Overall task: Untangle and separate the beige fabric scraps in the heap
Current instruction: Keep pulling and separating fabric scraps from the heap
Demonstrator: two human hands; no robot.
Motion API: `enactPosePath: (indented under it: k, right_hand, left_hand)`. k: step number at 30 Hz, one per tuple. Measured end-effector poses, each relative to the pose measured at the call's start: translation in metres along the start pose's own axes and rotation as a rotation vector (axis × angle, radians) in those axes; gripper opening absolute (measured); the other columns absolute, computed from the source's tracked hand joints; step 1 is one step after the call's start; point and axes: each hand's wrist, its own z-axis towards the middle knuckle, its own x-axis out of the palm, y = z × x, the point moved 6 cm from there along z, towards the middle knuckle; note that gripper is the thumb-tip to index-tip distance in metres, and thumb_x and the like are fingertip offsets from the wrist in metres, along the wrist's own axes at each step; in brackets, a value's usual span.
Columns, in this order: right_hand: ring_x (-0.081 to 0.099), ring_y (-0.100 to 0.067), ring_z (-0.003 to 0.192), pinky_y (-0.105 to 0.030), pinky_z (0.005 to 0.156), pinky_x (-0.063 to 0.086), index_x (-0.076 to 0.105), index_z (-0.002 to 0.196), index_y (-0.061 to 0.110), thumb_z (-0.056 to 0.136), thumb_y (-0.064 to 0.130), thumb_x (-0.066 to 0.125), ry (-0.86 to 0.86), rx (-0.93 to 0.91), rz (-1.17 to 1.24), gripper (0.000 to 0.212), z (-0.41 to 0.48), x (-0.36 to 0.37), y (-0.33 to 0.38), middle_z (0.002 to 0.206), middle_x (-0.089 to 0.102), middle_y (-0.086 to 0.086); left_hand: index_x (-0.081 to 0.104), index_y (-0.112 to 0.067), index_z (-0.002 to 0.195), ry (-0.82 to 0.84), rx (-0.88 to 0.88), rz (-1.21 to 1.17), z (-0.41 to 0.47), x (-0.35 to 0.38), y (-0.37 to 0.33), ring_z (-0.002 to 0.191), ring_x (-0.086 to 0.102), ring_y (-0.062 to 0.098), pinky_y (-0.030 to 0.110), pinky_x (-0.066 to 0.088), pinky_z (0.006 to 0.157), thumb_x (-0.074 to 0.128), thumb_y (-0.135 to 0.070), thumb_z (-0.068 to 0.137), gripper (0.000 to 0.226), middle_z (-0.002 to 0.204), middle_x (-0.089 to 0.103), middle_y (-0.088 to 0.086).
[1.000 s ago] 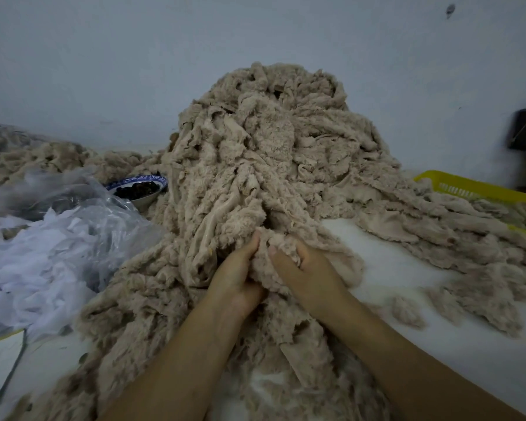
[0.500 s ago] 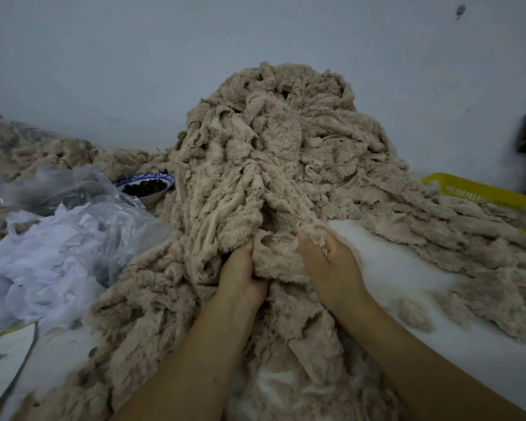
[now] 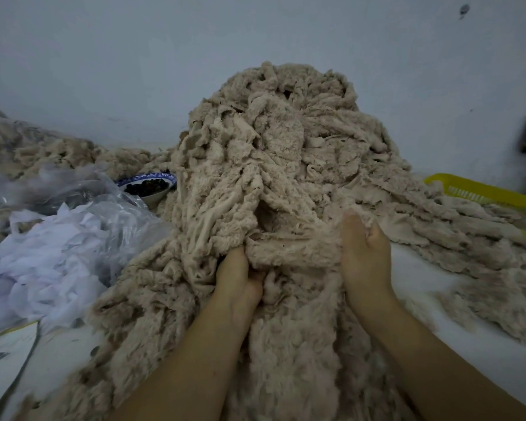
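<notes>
Item: beige scrap [image 3: 295,247], gripped by your left hand [image 3: 237,278] and right hand [image 3: 365,253], spread taut between them. Likely light, soft, stretchy, clinging to its neighbours; hold its free edges. Fuzzy, frayed, ropy. Source heap [image 3: 286,153] of matted strips rises on the counter [image 3: 419,275] just beyond both hands.

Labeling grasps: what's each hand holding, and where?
One beige scrap, stretched between both: left hand grips its left end, right hand its right end.
</notes>
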Motion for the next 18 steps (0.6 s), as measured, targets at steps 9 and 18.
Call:
enactPosePath:
  k: [9,18]
  right_hand:
    - [0.051,-0.016,0.058,-0.033,0.060,0.040,0.051,0.066,0.024,0.092,0.034,0.047,-0.427,0.002,0.155,0.028,0.025,-0.060,0.011,0.058,0.051,0.006]
    - [0.065,-0.021,0.112,-0.045,0.097,0.052,0.064,0.123,0.016,0.092,0.063,0.050,-0.142,0.168,-0.125,0.058,0.017,-0.024,-0.012,0.122,0.068,-0.008]
  left_hand:
    - [0.057,-0.013,0.095,0.037,0.064,-0.138,0.009,-0.004,-0.019,0.063,0.048,0.010,0.019,0.044,0.054,0.038,-0.022,0.107,0.024,0.078,0.053,0.004]
    - [0.081,-0.017,0.078,0.520,0.134,0.690,-0.042,0.040,0.022,0.076,0.073,0.013,0.020,0.056,0.064,0.072,-0.071,0.070,0.055,0.092,0.077,0.010]
